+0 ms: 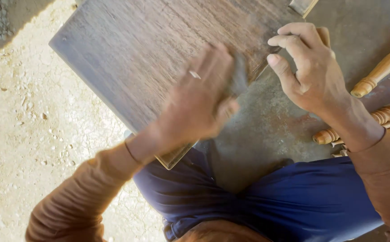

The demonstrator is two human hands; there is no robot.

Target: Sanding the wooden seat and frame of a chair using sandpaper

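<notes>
A dark wooden board (159, 54) lies tilted across the person's lap, its near corner resting on the blue trousers (271, 201) and its far end reaching out over the ground. The grain runs along its length, and the face looks dull and dusty, with pale scuffing near the right edge.

The left hand (199, 103) lies on the board's near right part, blurred by motion, fingers curled over a small grey pad (239, 80), which looks like a sanding piece, pressed flat to the wood. A thin band shows on one finger. The right hand (309, 67) sits at the board's right edge, fingers bent and drawn together, tips gripping that edge; the thumb points down beside it.

To the right of the board the floor (266, 125) is grey concrete, in shade, stained with rust-coloured patches. To the left of the board the ground (33, 121) is pale, sunlit and gritty, strewn with small stones. Further right of the board, on the concrete, lie several turned wooden spindles (383, 67), light in colour, with ringed and rounded ends; some lie close by the right wrist. Both arms wear orange-brown sleeves (74, 201).
</notes>
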